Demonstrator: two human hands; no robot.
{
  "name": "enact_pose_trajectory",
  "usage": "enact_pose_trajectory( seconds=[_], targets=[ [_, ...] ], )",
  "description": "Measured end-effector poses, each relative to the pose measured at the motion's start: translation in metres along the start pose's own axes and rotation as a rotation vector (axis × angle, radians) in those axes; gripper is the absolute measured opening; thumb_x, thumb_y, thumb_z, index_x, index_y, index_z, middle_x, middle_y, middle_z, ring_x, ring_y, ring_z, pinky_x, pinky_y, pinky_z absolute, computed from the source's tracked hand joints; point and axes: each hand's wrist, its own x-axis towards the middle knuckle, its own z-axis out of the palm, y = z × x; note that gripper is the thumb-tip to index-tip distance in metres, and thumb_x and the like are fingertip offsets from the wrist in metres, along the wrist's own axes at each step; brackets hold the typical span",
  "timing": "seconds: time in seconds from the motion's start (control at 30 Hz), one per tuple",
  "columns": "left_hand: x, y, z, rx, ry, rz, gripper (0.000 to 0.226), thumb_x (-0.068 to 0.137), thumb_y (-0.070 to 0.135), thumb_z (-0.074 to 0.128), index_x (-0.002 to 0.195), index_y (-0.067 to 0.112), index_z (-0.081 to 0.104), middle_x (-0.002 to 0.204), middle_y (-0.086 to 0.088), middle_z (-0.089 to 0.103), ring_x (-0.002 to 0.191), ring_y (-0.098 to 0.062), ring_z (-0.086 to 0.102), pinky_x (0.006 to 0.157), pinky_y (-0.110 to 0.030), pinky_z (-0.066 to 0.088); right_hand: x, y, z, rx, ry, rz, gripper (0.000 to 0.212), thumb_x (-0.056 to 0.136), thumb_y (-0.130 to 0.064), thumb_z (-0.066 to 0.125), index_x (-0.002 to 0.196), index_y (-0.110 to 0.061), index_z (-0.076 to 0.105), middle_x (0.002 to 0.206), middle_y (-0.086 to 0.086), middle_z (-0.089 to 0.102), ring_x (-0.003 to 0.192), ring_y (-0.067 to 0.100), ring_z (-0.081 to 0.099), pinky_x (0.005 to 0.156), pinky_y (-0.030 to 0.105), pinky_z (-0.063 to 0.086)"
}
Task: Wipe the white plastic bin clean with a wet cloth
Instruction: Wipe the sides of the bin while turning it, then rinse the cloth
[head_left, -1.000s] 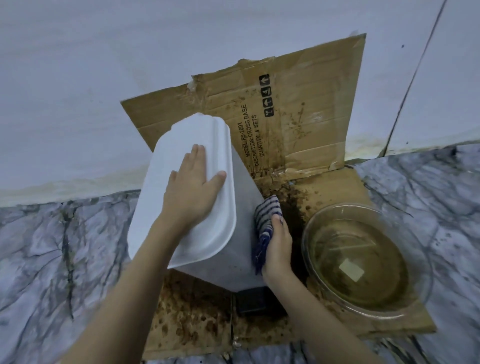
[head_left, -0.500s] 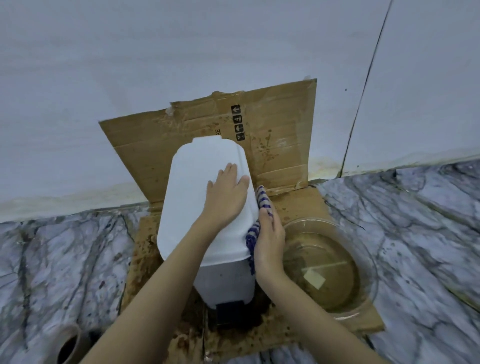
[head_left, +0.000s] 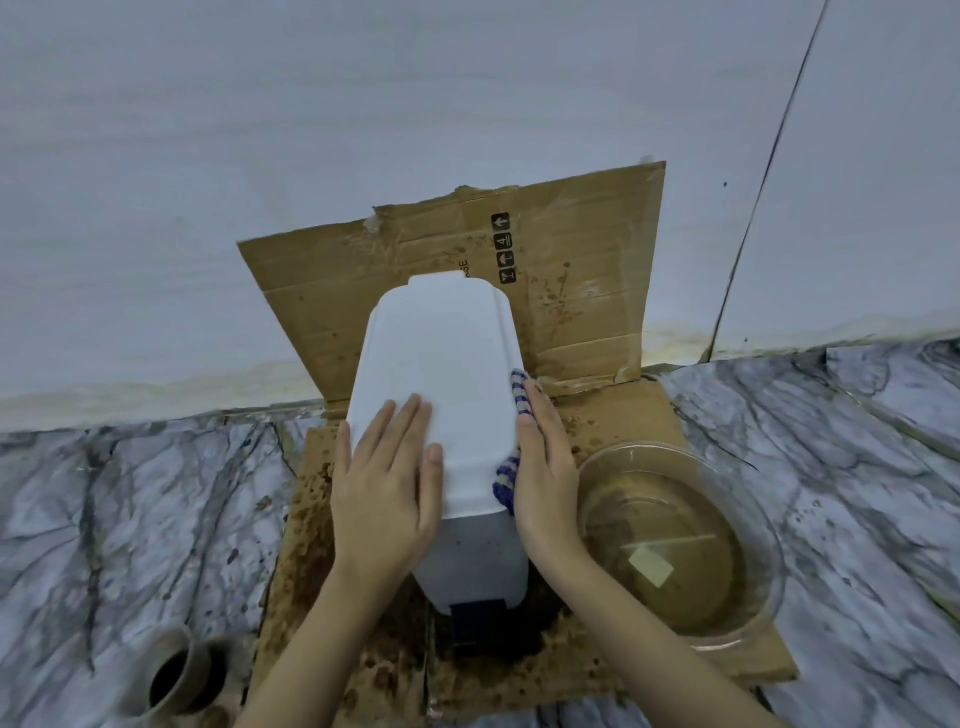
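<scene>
Veined marble floor (head_left: 130, 493): white plastic bin (head_left: 441, 353) upright on stained brown cardboard (head_left: 597, 291) printed "4".
I see my left hand (head_left: 384, 493) flat on its lid, right hand (head_left: 545, 478) pressing blue-striped cloth (head_left: 506, 478) to its side, fingers straight.

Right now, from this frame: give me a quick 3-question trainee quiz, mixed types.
1. True or false: the left hand lies flat on top of the bin.
2. The right hand presses the cloth against the bin's: A) right side B) left side C) top.
3. Fill in: the bowl of murky water sits on the ____.
Key: 1 true; 2 A; 3 cardboard.
</scene>
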Motion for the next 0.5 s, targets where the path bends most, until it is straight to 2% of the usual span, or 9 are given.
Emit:
enact_pose_trajectory(
  seconds=[0.07, 0.13, 0.17, 0.23, 0.3, 0.33, 0.4, 0.47, 0.5],
  targets=[
    [0.013, 0.0, 0.004, 0.02, 0.064, 0.027, 0.052, 0.099, 0.034, 0.025, 0.121, 0.007, 0.064, 0.124, -0.009, 0.064, 0.12, -0.026, 0.057, 0.106, -0.05, 0.035, 0.015, -0.001, 0.005, 0.059, 0.005, 0.026, 0.032, 0.097, -0.036, 0.043, 0.126, -0.038, 0.055, 0.144, -0.006, 0.046, 0.127, 0.008, 0.042, 0.113, 0.035, 0.029],
    [0.034, 0.001, 0.006, 0.031, 0.088, 0.023, 0.048, 0.096, 0.03, 0.029, 0.117, 0.007, 0.066, 0.12, -0.009, 0.066, 0.116, -0.026, 0.06, 0.103, -0.051, 0.038, 0.039, -0.005, 0.008, 0.193, -0.001, 0.066, 0.028, 0.095, -0.036, 0.047, 0.118, -0.036, 0.061, 0.133, -0.006, 0.056, 0.114, 0.006, 0.051, 0.104, 0.03, 0.039],
    [0.047, 0.001, 0.007, 0.032, 0.085, 0.012, 0.048, 0.095, 0.029, 0.03, 0.116, 0.007, 0.067, 0.119, -0.009, 0.067, 0.115, -0.026, 0.061, 0.103, -0.051, 0.039, 0.052, -0.008, 0.008, 0.275, -0.016, 0.075, 0.028, 0.096, -0.032, 0.046, 0.12, -0.032, 0.061, 0.124, -0.01, 0.06, 0.105, 0.002, 0.055, 0.094, 0.023, 0.045],
    [0.076, 0.0, 0.008, 0.015, 0.055, -0.025, 0.049, 0.095, 0.03, 0.028, 0.115, 0.009, 0.068, 0.119, -0.008, 0.068, 0.114, -0.026, 0.061, 0.102, -0.05, 0.039, 0.078, -0.014, 0.011, 0.372, -0.033, 0.09, 0.034, 0.099, -0.028, 0.042, 0.128, -0.023, 0.057, 0.105, -0.016, 0.061, 0.082, -0.005, 0.054, 0.068, 0.01, 0.047],
    [0.106, -0.004, 0.01, 0.003, 0.035, -0.034, 0.052, 0.096, 0.031, 0.024, 0.112, 0.009, 0.068, 0.115, -0.007, 0.069, 0.109, -0.025, 0.062, 0.1, -0.049, 0.042, 0.098, -0.01, 0.019, 0.403, -0.033, 0.106, 0.036, 0.099, -0.034, 0.039, 0.131, -0.027, 0.054, 0.093, -0.018, 0.057, 0.068, -0.005, 0.051, 0.058, 0.009, 0.044],
    [0.119, -0.007, 0.011, 0.009, 0.045, -0.026, 0.054, 0.096, 0.031, 0.023, 0.109, 0.008, 0.069, 0.111, -0.008, 0.071, 0.103, -0.026, 0.064, 0.096, -0.047, 0.045, 0.102, -0.006, 0.026, 0.41, -0.019, 0.117, 0.038, 0.098, -0.04, 0.038, 0.131, -0.032, 0.052, 0.096, -0.017, 0.059, 0.07, -0.005, 0.051, 0.061, 0.01, 0.043],
    [0.14, -0.01, 0.015, 0.016, 0.095, -0.011, 0.053, 0.096, 0.028, 0.024, 0.098, 0.005, 0.072, 0.096, -0.009, 0.074, 0.087, -0.028, 0.066, 0.082, -0.04, 0.049, 0.104, 0.01, 0.038, 0.294, 0.05, 0.101, 0.049, 0.09, -0.061, 0.032, 0.137, -0.046, 0.04, 0.129, -0.015, 0.056, 0.096, -0.004, 0.051, 0.084, 0.017, 0.038],
    [0.154, -0.011, 0.02, 0.019, 0.14, -0.017, 0.047, 0.096, 0.023, 0.03, 0.086, 0.004, 0.071, 0.078, -0.011, 0.071, 0.072, -0.031, 0.062, 0.069, -0.035, 0.045, 0.096, 0.025, 0.05, 0.007, 0.149, -0.035, 0.056, 0.088, -0.067, 0.019, 0.141, -0.05, 0.026, 0.148, -0.018, 0.036, 0.128, 0.002, 0.04, 0.098, 0.023, 0.03],
    [0.159, -0.011, 0.021, 0.023, 0.152, -0.027, 0.045, 0.096, 0.022, 0.032, 0.083, 0.004, 0.071, 0.074, -0.012, 0.069, 0.069, -0.031, 0.061, 0.067, -0.035, 0.043, 0.092, 0.03, 0.055, -0.134, 0.207, -0.132, 0.057, 0.09, -0.065, 0.014, 0.143, -0.047, 0.022, 0.15, -0.017, 0.033, 0.133, 0.003, 0.035, 0.098, 0.024, 0.031]
  ],
)
